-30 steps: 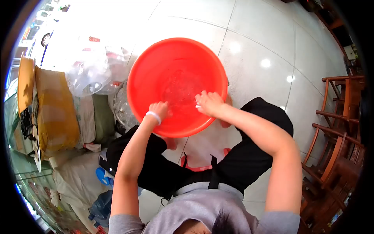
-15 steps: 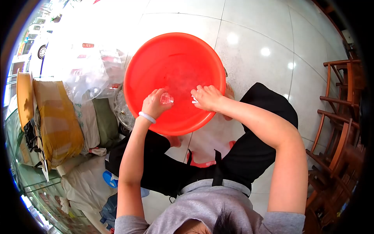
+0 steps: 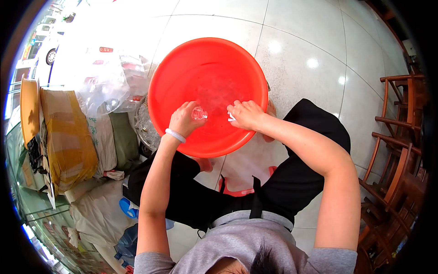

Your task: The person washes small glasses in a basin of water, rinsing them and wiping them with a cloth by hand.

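My left hand (image 3: 183,118) is over the near left part of a big red basin (image 3: 209,148), its fingers wrapped round a small clear bottle (image 3: 199,113). The bottle lies tilted, with its narrow end toward the right. Across a short gap, my right hand (image 3: 247,114) is closed on a small white object (image 3: 231,116). Only a bit of that object shows between the fingers, so its kind is unclear. Both hands are above the inside of the basin.
Clear plastic bags (image 3: 102,86) and a taped carton (image 3: 68,137) are at the left, by a glass case (image 3: 41,219). Wooden chairs (image 3: 397,137) line the right side. My legs (image 3: 301,164) flank the basin's near side on the tiled floor (image 3: 301,50).
The basin and both hands appear slightly farther right in view. The small clear bottle is turned a little, showing more of its narrow end. Both grips stay the same.
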### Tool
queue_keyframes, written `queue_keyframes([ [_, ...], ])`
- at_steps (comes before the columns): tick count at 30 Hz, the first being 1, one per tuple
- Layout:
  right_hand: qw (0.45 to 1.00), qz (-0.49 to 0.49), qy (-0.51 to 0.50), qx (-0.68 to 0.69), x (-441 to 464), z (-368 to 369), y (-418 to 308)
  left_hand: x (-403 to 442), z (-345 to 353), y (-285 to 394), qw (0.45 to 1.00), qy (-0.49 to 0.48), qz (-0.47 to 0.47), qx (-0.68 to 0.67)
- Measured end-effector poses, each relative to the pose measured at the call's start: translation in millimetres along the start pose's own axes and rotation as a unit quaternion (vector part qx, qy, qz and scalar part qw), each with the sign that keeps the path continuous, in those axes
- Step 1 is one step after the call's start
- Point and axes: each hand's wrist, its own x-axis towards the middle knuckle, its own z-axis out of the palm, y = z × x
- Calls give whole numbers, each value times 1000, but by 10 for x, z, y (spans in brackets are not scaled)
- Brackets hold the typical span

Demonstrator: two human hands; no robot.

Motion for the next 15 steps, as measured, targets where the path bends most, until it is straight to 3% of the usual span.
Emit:
queue_keyframes([
  [15,999,8,-37,3,1,-20,-2,15,-4,41,1000,18,14,0],
])
